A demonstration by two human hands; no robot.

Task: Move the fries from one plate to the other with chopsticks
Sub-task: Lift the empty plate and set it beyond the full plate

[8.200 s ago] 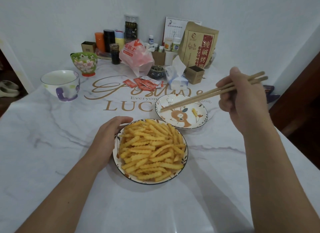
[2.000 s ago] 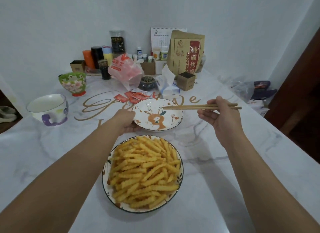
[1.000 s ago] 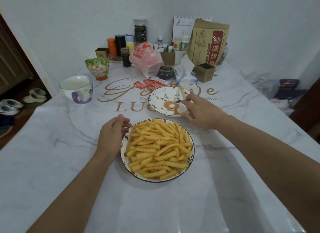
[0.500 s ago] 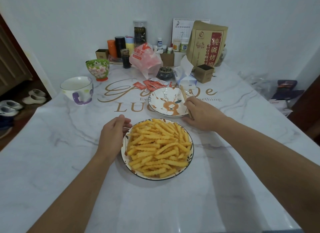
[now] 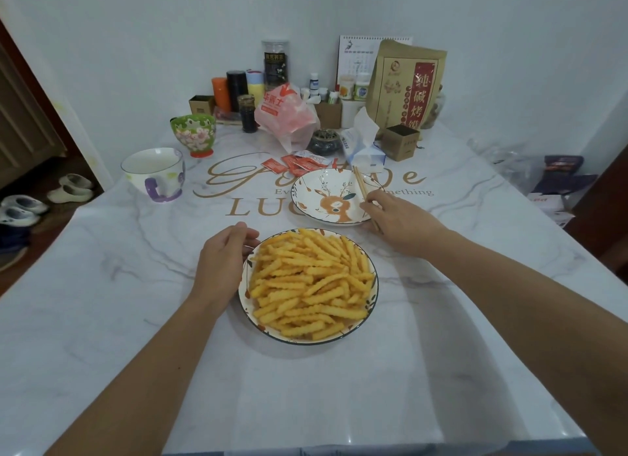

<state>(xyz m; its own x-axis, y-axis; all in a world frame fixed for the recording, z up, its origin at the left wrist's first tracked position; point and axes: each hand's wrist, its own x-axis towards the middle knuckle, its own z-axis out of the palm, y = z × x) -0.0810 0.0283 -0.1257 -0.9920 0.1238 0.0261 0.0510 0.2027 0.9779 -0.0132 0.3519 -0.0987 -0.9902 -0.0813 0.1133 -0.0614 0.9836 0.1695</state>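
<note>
My right hand point(image 5: 401, 219) pinches the thin wooden chopsticks point(image 5: 362, 189) loosely over the empty deer-painted plate point(image 5: 326, 197); they could slip off.

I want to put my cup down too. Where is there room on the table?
Room: the bare marble in front of the plate of fries, and left of it below the white mug. Crowded: the back by the wall, around the brown bag and pink bag.

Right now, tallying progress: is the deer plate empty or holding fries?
Empty. The deer plate shows its bare painted face; all fries sit heaped on the near plate.
</note>
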